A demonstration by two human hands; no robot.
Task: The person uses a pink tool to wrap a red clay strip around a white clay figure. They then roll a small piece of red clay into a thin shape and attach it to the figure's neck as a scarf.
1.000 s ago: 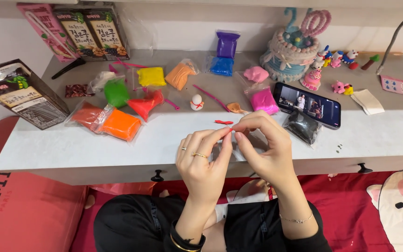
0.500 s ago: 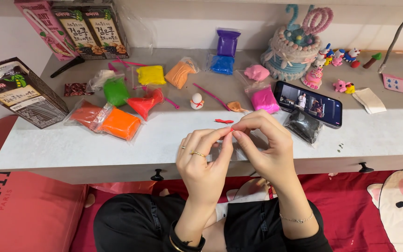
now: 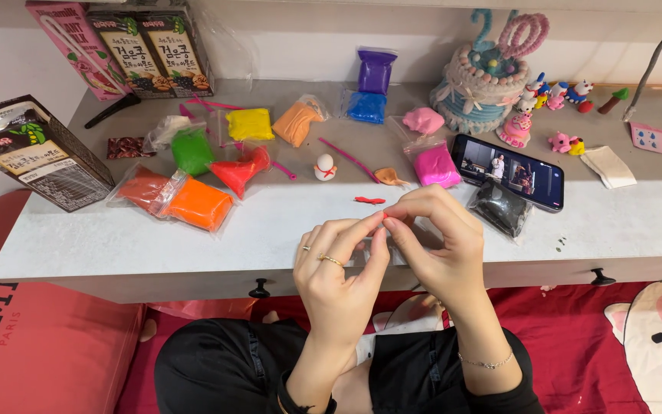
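To shape it well, the left hand [image 3: 339,272] should only steady while the right hand [image 3: 442,241] rolls gently, both with fingertips closed on a tiny red clay bit [image 3: 384,218] above the table [image 3: 270,230] edge. The bit is mostly hidden, very small and red; a red clay bow [image 3: 369,201] lies at 11 o'clock from it.

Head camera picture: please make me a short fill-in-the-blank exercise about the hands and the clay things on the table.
1. The left hand and right hand pinch a tiny piece of ____ clay between their fingertips.
2. The phone lies beside a bag of ____ clay.
3. The small snowman figure wears a ____ scarf.
4. A ring sits on the ____ hand.

Missing words: red; black; red; left
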